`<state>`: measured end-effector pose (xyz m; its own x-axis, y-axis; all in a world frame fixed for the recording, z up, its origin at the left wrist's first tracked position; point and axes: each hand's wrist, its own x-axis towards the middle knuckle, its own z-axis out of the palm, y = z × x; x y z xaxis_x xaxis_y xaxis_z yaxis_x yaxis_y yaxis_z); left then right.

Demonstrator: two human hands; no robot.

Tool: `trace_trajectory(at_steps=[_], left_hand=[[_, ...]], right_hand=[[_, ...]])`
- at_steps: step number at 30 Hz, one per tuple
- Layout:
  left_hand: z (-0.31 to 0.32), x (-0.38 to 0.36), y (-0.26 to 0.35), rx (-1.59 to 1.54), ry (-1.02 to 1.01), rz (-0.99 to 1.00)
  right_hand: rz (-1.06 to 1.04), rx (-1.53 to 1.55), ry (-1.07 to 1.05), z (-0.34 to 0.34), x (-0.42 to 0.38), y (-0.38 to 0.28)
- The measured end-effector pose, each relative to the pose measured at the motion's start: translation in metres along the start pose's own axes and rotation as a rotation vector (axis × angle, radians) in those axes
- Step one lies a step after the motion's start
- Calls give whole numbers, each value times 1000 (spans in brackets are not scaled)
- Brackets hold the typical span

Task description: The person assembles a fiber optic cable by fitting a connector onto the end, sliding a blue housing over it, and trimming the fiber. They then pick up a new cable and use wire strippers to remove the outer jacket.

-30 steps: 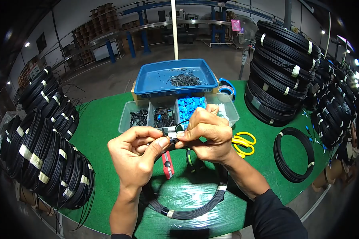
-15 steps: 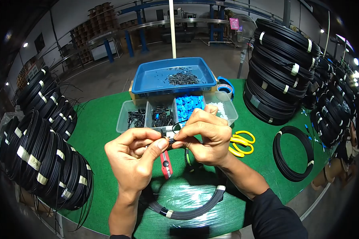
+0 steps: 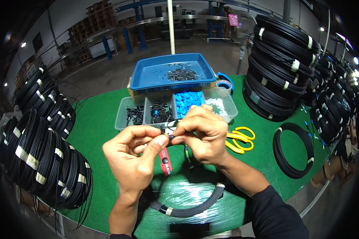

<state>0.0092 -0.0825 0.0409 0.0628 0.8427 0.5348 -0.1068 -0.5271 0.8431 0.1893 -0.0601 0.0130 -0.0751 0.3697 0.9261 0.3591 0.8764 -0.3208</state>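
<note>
My left hand (image 3: 135, 155) and my right hand (image 3: 203, 135) meet above the middle of the table, fingertips almost touching. Between the left thumb and forefinger is a small black connector part (image 3: 170, 136), largely covered by the fingers. The right fingers pinch a thin black cable (image 3: 170, 124), which bends in a small loop beside them. Below the hands lies a coil of black cable (image 3: 195, 212) bound with pale tape. A red cutter-like tool (image 3: 165, 161) rests just under the left thumb, and yellow-handled scissors (image 3: 241, 139) are right of the right wrist.
Behind the hands stands a clear divided box (image 3: 125, 126) of black, blue and white small parts. A blue tray (image 3: 147, 75) with black scraps sits beyond it. Stacked cable coils rise at left (image 3: 48, 163) and right (image 3: 281, 71); a single coil (image 3: 279, 155) lies at right.
The hands stay pinched together at nearly the same spot, with only slight finger movement. The view has tilted and shifted a little.
</note>
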Motion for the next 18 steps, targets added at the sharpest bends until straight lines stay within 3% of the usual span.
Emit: trace_trajectory(at_steps=[8,18], left_hand=[[-7,7,-2,61,3,72],[-2,7,-7,68,-18,92]], right_hand=[[-21,99,-127,-9,13,2],[275,193,-265,-23,21,-12]])
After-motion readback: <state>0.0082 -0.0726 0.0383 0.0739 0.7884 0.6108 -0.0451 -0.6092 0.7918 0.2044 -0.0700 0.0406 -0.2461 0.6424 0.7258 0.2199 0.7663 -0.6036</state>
